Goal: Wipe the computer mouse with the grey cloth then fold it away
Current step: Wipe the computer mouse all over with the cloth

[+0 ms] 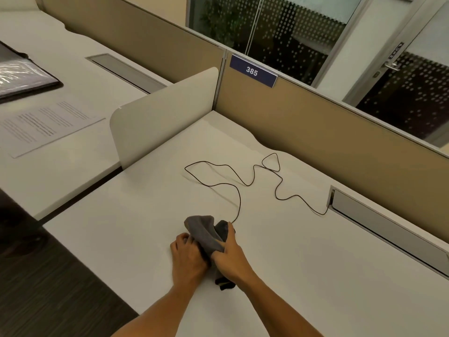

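The dark computer mouse (pixel 224 229) lies on the white desk (pixel 303 276), mostly covered by the grey cloth (pixel 205 233) draped over it. My left hand (pixel 187 259) is curled against the cloth's left side. My right hand (pixel 230 259) grips the cloth from the right, with its thumb along the mouse's exposed side. One dark end of the cloth sticks out below my right wrist. The mouse's thin black cable (pixel 239 190) loops across the desk to the back.
The cable ends at a grey cable slot (pixel 379 222) along the tan partition (pixel 328 132). A white divider panel (pixel 158 117) separates the neighbouring desk, which holds a printed sheet (pixel 46 125) and a black folder (pixel 19 74). The desk's front edge is at the left.
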Demonstrator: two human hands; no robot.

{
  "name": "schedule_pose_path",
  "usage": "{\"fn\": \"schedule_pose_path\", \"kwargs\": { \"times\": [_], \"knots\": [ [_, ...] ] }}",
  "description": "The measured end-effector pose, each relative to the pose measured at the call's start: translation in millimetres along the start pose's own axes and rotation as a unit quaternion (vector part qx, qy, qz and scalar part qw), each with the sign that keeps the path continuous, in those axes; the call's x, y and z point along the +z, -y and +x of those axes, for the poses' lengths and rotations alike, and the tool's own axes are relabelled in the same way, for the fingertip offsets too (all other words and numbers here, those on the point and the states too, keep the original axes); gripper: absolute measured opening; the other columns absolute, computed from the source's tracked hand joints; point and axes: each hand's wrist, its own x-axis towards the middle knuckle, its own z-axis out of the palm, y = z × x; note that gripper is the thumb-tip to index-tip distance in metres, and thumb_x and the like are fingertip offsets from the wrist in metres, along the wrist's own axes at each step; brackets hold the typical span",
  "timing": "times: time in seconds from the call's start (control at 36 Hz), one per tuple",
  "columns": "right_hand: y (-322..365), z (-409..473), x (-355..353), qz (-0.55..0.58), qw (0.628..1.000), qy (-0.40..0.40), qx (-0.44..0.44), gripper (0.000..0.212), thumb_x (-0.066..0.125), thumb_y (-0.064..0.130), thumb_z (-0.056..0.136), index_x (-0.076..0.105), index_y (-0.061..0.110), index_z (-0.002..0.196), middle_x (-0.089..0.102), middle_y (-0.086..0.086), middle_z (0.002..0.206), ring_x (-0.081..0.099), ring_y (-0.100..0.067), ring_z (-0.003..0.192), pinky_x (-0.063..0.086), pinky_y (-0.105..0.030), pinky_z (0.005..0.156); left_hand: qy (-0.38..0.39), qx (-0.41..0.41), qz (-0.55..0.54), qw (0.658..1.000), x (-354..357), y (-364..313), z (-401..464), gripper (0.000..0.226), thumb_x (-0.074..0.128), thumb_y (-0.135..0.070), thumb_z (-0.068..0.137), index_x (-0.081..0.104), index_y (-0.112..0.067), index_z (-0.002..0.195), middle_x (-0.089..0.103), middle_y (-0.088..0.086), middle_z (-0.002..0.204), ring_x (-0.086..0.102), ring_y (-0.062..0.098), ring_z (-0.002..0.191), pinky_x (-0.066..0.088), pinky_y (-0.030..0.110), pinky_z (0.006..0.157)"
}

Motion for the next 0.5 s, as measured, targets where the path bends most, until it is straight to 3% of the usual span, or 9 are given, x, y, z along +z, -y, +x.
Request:
{"fn": "schedule_pose_path", "kwargs": {
  "times": [0.19,0.28,0.33,0.42,0.47,0.5],
  "knots": [
    [-8.6,-7.6,-1.4,0.080,0.996,0.022,0.038,0.105,0.055,0.011,0.074,-0.009,0.036,0.154,0.057,0.011,0.106,0.062,-0.007,0.075,0.051,-0.012,0.057,-0.011,0.010,-0.010,1.000,3.1,3.0,-0.9,0.044,0.083,-0.024,0.067,0.064,-0.013,0.106,0.068,0.004,0.098,0.053,0.029,0.101,0.045,0.040,0.085],
    [-11.7,-11.5,-7.4,0.139,0.988,0.038,0.064,0.105,0.060,0.014,0.073,-0.003,0.038,0.153,0.066,0.001,0.109,0.068,-0.009,0.083,0.055,-0.017,0.064,-0.010,0.010,0.001,1.000,1.9,2.4,-1.1,0.037,0.080,-0.026,0.072,0.064,-0.015,0.104,0.067,0.002,0.098,0.053,0.028,0.102,0.045,0.040,0.086],
    [-14.1,-13.4,-16.0,0.207,0.974,0.039,0.079,0.100,0.064,0.009,0.076,0.008,0.036,0.155,0.061,-0.006,0.126,0.069,-0.018,0.094,0.060,-0.026,0.072,-0.016,0.016,0.005,1.000,1.4,1.6,-0.4,0.029,0.078,-0.027,0.074,0.063,-0.020,0.098,0.066,-0.001,0.092,0.054,0.028,0.099,0.045,0.040,0.082],
    [-18.6,-15.2,-36.5,0.349,0.931,0.032,0.102,0.089,0.062,-0.003,0.078,0.027,0.031,0.152,0.059,-0.011,0.128,0.071,-0.031,0.098,0.060,-0.041,0.079,-0.025,0.015,-0.012,0.999,2.3,0.6,1.3,0.017,0.071,-0.030,0.078,0.055,-0.026,0.083,0.062,-0.005,0.082,0.054,0.027,0.096,0.040,0.037,0.079],
    [-20.3,-15.2,-51.9,0.406,0.908,0.018,0.101,0.081,0.059,-0.008,0.079,0.033,0.024,0.149,0.060,-0.016,0.128,0.070,-0.035,0.100,0.059,-0.043,0.080,-0.022,0.007,-0.024,0.999,2.3,1.7,2.6,0.019,0.064,-0.046,0.078,0.056,-0.030,0.083,0.061,-0.009,0.083,0.052,0.024,0.098,0.037,0.037,0.081],
    [-19.9,-14.4,-59.2,0.414,0.905,0.002,0.093,0.077,0.059,-0.008,0.081,0.035,0.020,0.149,0.059,-0.018,0.130,0.069,-0.036,0.101,0.059,-0.043,0.080,-0.013,0.001,-0.023,1.000,1.8,2.5,2.9,0.031,0.063,-0.059,0.074,0.059,-0.031,0.087,0.061,-0.010,0.085,0.050,0.022,0.099,0.037,0.037,0.082]
  ]
}}
